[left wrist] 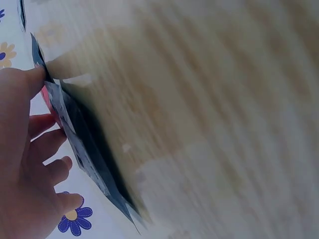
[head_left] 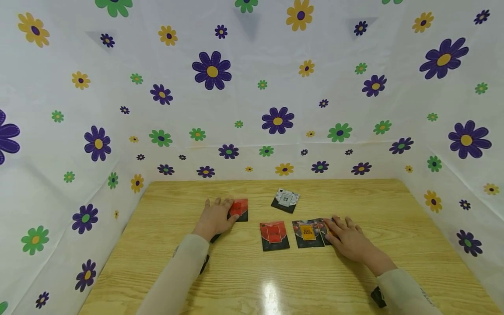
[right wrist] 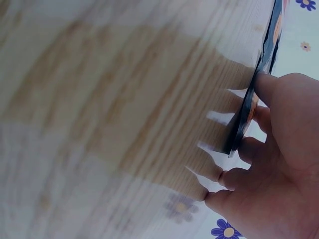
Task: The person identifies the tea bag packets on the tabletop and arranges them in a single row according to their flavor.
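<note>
My left hand [head_left: 215, 218] lies over a red and black packet [head_left: 241, 210], its thumb and fingers resting on it and hiding its left part. In the left wrist view, a grey packet edge [left wrist: 82, 144] shows beneath the fingers [left wrist: 47, 139]. My right hand [head_left: 350, 239] touches an orange and dark packet [head_left: 327, 232] with fairly straight fingers, covering its right side. That packet overlaps or adjoins a similar orange-labelled packet [head_left: 308, 233] to its left. Another red packet [head_left: 274, 235] lies flat between the hands.
A white and black packet [head_left: 285, 200] lies tilted farther back on the wooden table [head_left: 244, 284]. White flower-printed cloth [head_left: 244, 96] walls the table at the back and both sides. A dark object [head_left: 378, 297] shows by the right sleeve.
</note>
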The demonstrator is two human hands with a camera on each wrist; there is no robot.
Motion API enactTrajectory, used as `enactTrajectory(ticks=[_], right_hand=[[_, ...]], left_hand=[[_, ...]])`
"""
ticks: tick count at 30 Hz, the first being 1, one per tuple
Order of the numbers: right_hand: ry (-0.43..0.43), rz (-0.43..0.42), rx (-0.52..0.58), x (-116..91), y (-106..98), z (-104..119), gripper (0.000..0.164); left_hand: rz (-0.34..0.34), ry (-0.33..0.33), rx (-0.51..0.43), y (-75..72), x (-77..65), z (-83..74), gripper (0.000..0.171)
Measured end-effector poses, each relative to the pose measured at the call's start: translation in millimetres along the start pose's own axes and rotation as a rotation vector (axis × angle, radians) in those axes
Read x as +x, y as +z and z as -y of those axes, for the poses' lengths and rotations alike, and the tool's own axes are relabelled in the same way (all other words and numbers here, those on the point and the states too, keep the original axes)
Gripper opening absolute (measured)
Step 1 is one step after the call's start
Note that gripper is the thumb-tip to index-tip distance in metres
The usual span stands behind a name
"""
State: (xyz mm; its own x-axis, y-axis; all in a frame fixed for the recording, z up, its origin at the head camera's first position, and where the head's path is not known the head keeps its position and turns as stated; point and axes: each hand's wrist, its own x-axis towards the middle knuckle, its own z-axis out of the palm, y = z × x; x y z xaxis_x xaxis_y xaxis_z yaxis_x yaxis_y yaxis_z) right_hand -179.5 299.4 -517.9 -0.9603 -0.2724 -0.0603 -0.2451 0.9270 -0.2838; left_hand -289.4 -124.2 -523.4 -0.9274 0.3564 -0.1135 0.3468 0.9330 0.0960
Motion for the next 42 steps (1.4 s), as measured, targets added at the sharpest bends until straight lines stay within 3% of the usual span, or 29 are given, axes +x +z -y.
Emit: enactTrajectory(ticks=[26, 42], right_hand=[[-0.011, -0.003, -0.001, 0.2, -1.7, -1.2, 0.058], [-0.007, 0.002, -0.008, -0.4, -1.7, 0.9, 0.058]], left_hand=[[-0.03, 0.068, 0.081, 5.0, -38.1, -18.2, 0.07], [-0.051, 0.078, 0.04, 8.1, -52.2, -28.8, 0.072]])
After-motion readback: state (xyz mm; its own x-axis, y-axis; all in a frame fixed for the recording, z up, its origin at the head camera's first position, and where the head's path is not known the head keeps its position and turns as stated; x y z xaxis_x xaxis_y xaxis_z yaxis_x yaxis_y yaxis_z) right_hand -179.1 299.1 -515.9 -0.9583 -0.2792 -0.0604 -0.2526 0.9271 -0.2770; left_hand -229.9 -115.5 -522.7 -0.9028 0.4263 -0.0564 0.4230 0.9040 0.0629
